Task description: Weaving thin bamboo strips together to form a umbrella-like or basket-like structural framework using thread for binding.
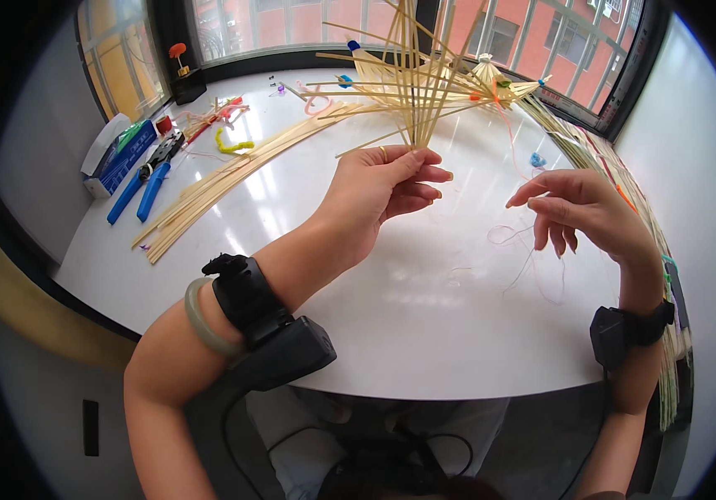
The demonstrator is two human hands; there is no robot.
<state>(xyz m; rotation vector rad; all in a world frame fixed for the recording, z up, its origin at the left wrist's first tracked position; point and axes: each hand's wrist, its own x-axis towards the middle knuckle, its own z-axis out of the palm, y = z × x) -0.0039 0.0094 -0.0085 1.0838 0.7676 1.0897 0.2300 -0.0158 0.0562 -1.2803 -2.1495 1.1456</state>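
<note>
Upright in my left hand (pixel 391 179) is a bundle of thin straw-coloured strips (pixel 418 100), pinched at its lower end between thumb and fingers. Above the grip the strips fan out widely, some standing nearly straight and others leaning sideways. My right hand (pixel 579 208) hovers over the table to the right of the bundle, its fingers loosely bent and apart. A fine pink thread (pixel 512 137) runs down toward this hand, and more thin thread (pixel 504 237) lies in loops below it. Whether any thread passes between the right fingers cannot be made out.
Long flat pale strips (pixel 241 179) lie on the white table (pixel 425 350) at left, beside blue-handled pliers (pixel 154 179), a blue box (pixel 120 158) and a yellow fuzzy wire (pixel 229 143). Tied straw fans (pixel 491 75) rest by the window; long strips (pixel 575 146) line the right edge.
</note>
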